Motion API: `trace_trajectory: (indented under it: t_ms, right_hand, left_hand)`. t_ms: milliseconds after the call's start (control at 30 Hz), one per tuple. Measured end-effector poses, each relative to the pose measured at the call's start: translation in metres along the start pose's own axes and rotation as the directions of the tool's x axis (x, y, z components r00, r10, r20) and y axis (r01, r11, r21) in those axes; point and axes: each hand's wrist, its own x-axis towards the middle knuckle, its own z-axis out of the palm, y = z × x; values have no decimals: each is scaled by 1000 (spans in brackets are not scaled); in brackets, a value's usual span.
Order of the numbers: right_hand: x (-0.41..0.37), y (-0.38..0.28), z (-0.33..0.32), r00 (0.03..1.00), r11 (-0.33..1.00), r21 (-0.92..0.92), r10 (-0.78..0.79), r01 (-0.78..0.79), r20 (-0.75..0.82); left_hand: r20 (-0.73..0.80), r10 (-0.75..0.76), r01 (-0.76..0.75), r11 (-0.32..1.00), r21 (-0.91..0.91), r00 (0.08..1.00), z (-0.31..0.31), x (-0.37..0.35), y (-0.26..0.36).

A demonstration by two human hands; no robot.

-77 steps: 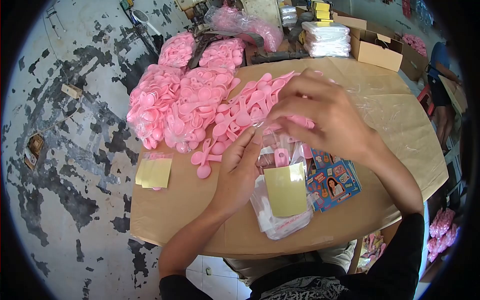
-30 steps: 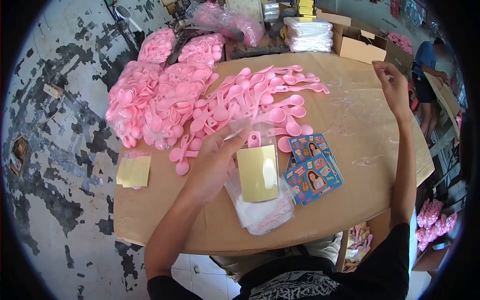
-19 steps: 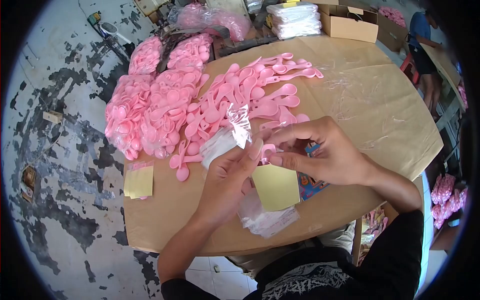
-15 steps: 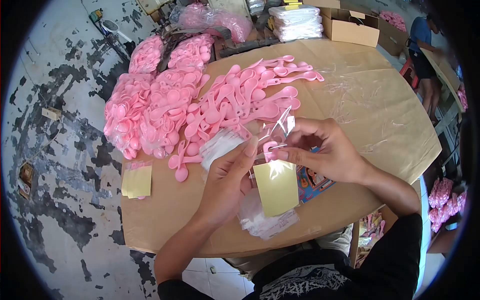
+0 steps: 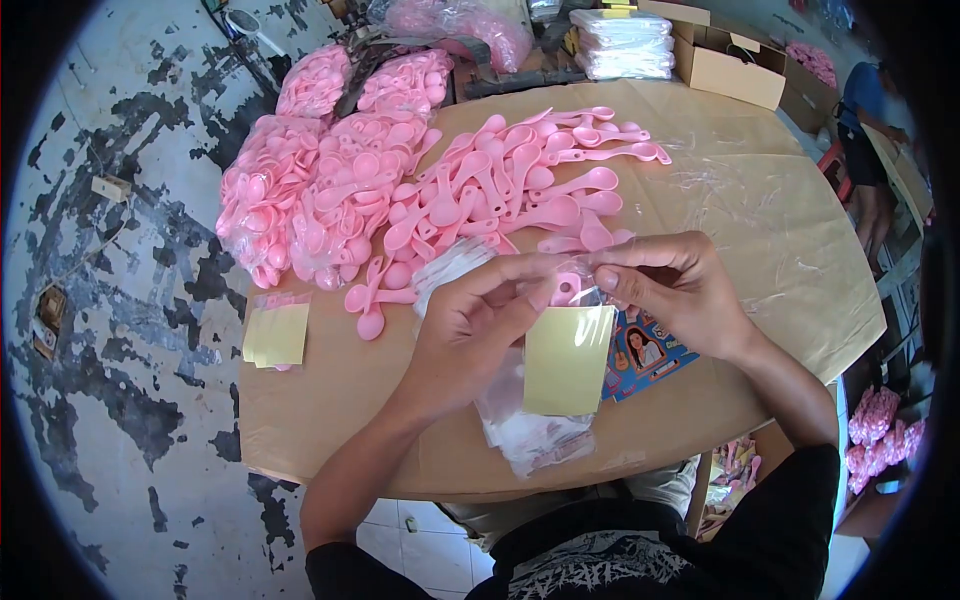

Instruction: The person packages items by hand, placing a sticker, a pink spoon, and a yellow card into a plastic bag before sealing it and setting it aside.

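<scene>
Both hands pinch the upper end of a clear plastic bag (image 5: 608, 322). My left hand (image 5: 470, 330) has its fingers closed at the bag's left corner, and my right hand (image 5: 685, 295) closes thumb and fingers on the right corner. Inside the bag is a plain yellow card (image 5: 565, 365). A pink spoon's handle end (image 5: 567, 288), with a hole in it, shows above the card; the rest of the spoon is hidden. Under the hands lie a bundle of clear bags (image 5: 545, 440) and blue printed cards (image 5: 650, 350). White-looking plastic bags (image 5: 450, 265) lie just behind my left hand.
Loose pink spoons (image 5: 480, 185) are heaped mid-table. Stuffed bags of spoons (image 5: 310, 190) stand left of them. Several yellow-carded packs (image 5: 275, 335) lie at the left edge. A cardboard box (image 5: 735, 70) and stacked plastic packs (image 5: 622, 45) sit behind. Another person (image 5: 868, 130) works far right.
The hands have drawn the bag's top straighter and flatter, and it now hangs more upright. The shiny upright flap above it has folded down. The view has shifted slightly.
</scene>
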Motion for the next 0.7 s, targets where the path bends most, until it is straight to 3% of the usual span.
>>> trace_trajectory:
  t_ms: [67,167,267,467,567,667,700]
  right_hand:
    - [0,0,2,999,999,7,-34,34,-18]
    - [3,2,-7,958,925,-249,-276,287,81]
    - [7,-1,-13,917,871,-297,-343,391,202]
    - [9,-6,-18,873,801,-367,-368,472,321]
    - [9,-7,-17,869,773,-405,-385,488,311]
    - [10,-4,-16,867,762,-419,-395,494,304]
    - [8,-6,-17,879,754,-454,-379,474,289]
  left_hand:
    - [2,71,-71,995,73,997,-6,2,-7]
    - [92,19,-28,994,103,996,-17,3,-8]
    - [74,8,-14,997,78,997,-17,3,-9]
    - [134,30,-46,992,118,990,-21,3,-6]
    - [152,-7,20,996,-85,988,-23,3,-8]
    - [117,-35,40,999,-37,992,-18,2,-10]
    - [105,21,-24,999,26,994,-16,3,-12]
